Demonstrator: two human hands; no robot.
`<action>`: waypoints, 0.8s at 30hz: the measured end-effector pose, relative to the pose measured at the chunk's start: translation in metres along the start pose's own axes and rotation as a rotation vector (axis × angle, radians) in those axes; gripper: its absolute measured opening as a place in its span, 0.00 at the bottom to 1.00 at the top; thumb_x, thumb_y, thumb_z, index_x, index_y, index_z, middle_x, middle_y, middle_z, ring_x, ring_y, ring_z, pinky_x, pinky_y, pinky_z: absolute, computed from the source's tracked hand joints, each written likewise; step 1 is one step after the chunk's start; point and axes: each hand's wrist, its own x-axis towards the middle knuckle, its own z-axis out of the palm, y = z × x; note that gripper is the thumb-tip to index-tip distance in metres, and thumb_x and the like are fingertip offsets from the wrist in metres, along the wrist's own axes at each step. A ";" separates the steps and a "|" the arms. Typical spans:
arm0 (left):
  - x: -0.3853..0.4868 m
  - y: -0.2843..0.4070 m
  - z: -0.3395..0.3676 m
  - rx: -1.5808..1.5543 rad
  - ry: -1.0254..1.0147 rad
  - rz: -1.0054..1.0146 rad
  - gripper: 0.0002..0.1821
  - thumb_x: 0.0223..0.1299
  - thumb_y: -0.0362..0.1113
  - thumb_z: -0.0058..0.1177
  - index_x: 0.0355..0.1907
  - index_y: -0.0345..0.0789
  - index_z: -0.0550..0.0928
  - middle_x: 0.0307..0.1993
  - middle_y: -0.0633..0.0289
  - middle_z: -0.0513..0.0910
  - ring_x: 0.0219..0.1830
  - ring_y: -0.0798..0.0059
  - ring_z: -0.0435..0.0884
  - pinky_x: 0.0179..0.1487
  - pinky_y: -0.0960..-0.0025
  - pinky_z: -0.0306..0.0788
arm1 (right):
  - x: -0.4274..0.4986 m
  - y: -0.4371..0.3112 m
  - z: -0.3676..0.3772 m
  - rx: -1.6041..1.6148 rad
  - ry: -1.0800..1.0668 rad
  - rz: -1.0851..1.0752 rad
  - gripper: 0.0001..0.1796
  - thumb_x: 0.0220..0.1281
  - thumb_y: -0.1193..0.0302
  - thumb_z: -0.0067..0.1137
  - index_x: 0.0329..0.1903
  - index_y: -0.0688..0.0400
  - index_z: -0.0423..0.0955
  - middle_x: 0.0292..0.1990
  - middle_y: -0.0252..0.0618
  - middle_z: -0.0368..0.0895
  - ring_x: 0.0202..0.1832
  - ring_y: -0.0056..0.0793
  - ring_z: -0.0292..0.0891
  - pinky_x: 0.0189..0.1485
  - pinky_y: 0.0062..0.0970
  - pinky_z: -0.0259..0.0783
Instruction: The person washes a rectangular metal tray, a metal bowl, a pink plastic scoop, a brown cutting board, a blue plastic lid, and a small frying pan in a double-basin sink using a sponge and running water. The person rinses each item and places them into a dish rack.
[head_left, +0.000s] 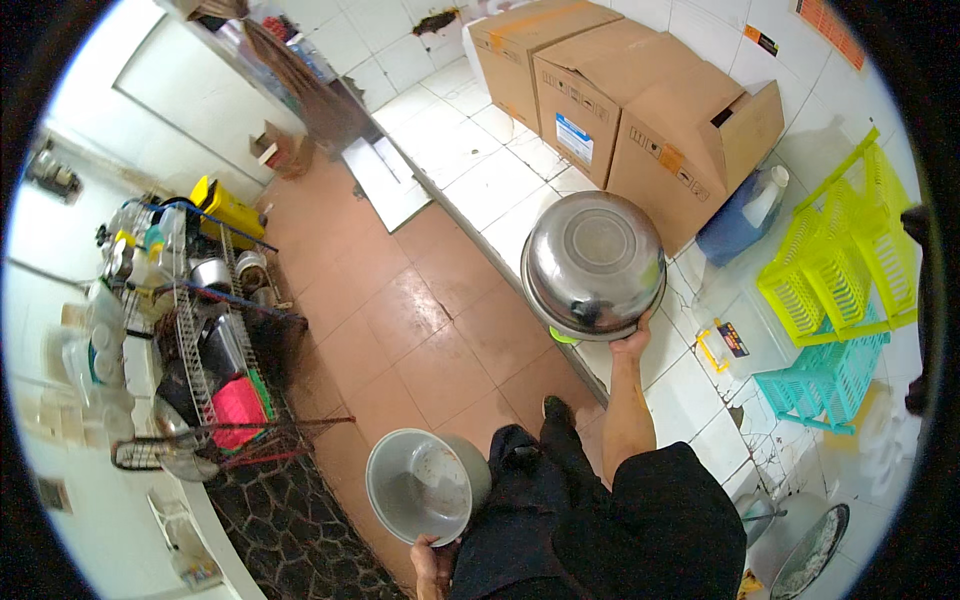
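My right hand (634, 337) grips the near rim of a shiny metal bowl (596, 259), which is bottom up over the white-tiled counter's edge. Another rim shows beneath it, and a bit of bright green peeks out under its lower left side. My left hand (431, 559) holds a deep grey bowl (420, 487) by its rim, low beside my legs; its open mouth faces up and to the left, and the inside looks marked with stains.
Cardboard boxes (562, 90) stand on the counter, with a blue container (742, 214), a clear plastic box (750, 330) and green (840, 262) and turquoise (832, 382) racks nearby. A wire dish rack (195, 337) full of kitchenware is at left, beyond the brown tiled floor.
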 end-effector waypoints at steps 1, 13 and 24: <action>0.004 0.012 0.022 0.035 0.036 -0.028 0.28 0.50 0.32 0.43 0.57 0.25 0.66 0.54 0.44 0.73 0.50 0.46 0.77 0.48 0.49 0.75 | 0.006 0.002 0.003 0.024 -0.016 -0.010 0.31 0.73 0.51 0.44 0.67 0.59 0.63 0.68 0.42 0.65 0.67 0.49 0.61 0.66 0.54 0.64; 0.127 0.150 0.202 0.359 -0.219 -0.043 0.24 0.57 0.27 0.40 0.55 0.17 0.63 0.55 0.42 0.71 0.54 0.48 0.76 0.59 0.48 0.75 | 0.057 0.014 -0.047 -0.497 0.421 -0.395 0.18 0.68 0.62 0.48 0.50 0.63 0.76 0.46 0.46 0.81 0.46 0.41 0.78 0.49 0.39 0.74; 0.187 0.162 0.272 0.527 -0.301 0.038 0.16 0.55 0.28 0.41 0.46 0.22 0.68 0.42 0.48 0.76 0.38 0.58 0.82 0.39 0.55 0.82 | 0.035 -0.050 -0.051 -1.280 0.855 -0.623 0.26 0.64 0.59 0.59 0.54 0.68 0.77 0.42 0.46 0.85 0.42 0.36 0.80 0.49 0.34 0.73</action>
